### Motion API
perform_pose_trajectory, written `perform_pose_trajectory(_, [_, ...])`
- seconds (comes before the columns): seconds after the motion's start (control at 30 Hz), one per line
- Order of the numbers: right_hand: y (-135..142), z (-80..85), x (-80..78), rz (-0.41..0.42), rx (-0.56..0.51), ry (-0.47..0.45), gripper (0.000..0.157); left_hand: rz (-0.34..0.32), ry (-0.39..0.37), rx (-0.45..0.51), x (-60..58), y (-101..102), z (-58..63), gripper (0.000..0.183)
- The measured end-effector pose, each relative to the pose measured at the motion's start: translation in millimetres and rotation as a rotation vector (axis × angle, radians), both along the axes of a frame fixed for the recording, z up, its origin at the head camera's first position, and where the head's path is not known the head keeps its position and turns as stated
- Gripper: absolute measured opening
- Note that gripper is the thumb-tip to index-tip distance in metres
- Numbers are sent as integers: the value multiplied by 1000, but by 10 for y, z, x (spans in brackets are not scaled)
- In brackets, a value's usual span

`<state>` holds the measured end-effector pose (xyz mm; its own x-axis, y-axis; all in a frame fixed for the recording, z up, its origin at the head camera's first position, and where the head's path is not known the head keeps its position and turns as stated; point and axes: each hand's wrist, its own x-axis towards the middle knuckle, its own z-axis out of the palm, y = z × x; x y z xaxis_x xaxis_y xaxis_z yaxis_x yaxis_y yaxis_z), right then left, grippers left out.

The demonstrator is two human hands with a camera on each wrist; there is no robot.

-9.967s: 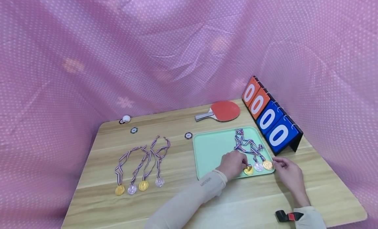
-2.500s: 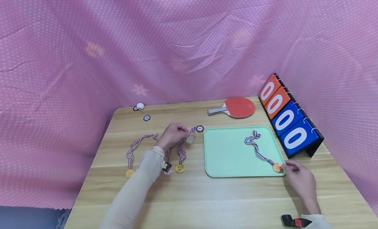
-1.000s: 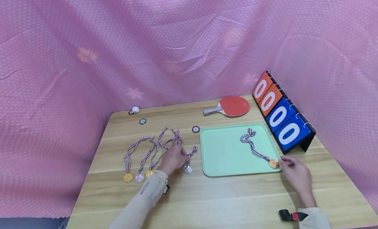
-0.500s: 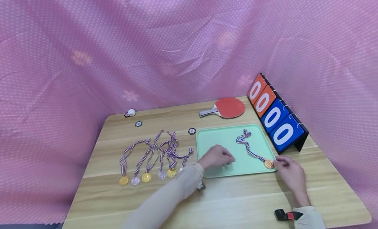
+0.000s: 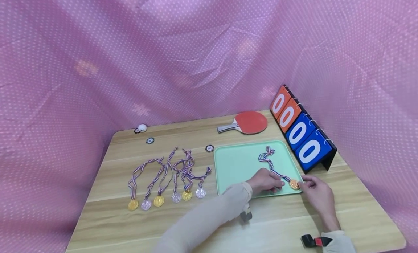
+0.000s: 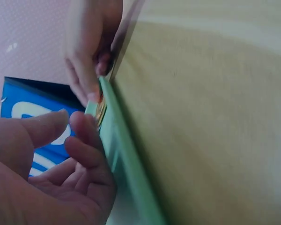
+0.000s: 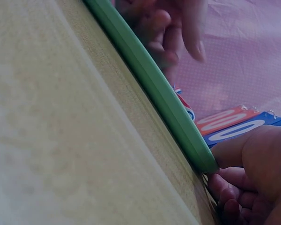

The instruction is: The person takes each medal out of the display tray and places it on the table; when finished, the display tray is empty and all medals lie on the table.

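On the green tray point(image 5: 232, 162), one bronze-coloured medal point(image 5: 294, 184) lies by the near right corner, its striped ribbon trailing toward the back. My left hand point(image 5: 266, 181) hovers over the tray just left of that medal, holding nothing; in the left wrist view its thumb point(image 6: 47, 127) and forefinger stand apart. With thumb and fingers my right hand point(image 5: 318, 195) pinches the tray's near right corner, the thumb on the rim beside the medal. To the left, a row of gold medals point(image 5: 159, 201) and silver medals point(image 5: 200, 193) lies on the table, ribbons partly overlapping.
Behind the tray lies a red table tennis bat point(image 5: 250, 122). A flip scoreboard point(image 5: 302, 131) showing zeros stands along the tray's right side. Round chips point(image 5: 209, 148) and a white ball point(image 5: 142, 128) are on the table's far part. Pink cloth point(image 5: 183, 64) hangs around.
A gold and a silver medal have gone from the tray to the row on the left. After letting go of the silver one, my left hand has returned rightward over the tray.
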<state>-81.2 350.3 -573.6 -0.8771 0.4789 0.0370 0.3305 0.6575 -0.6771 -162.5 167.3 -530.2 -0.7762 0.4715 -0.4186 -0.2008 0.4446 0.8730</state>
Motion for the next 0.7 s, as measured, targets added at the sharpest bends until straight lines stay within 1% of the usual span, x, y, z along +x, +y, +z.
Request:
perform_pose_trajectory(0.1, [-4,-14,45,6,9,-10,36,99,-44,48,89,94,-36,6])
perform_pose_trajectory(0.2, [-2,-50,75,6,19,-14,36,160,-68,66,159,169,-61,7])
perform_pose_trajectory(0.23, [0,-60,77,6,21,-13,36,175,-73,73,175,190,-67,8])
perform_pose_trajectory(0.3, [2,-76,74,4,21,-2,36,184,-73,79,199,227,-72,11])
perform_pose_trajectory(0.4, [8,-81,56,7,28,15,36,183,-39,58,212,274,-81,16])
perform_pose_trajectory(0.47, [12,-73,41,14,37,25,36,164,18,2,212,301,-81,17])
perform_pose_trajectory(0.5, [14,-67,33,18,41,30,36,147,69,-37,208,315,-78,16])
perform_pose_trajectory(0.6, [16,-47,9,26,54,45,35,87,267,-186,188,357,-72,14])
perform_pose_trajectory(0.7, [12,-27,-11,32,60,55,34,50,453,-315,161,394,-77,10])
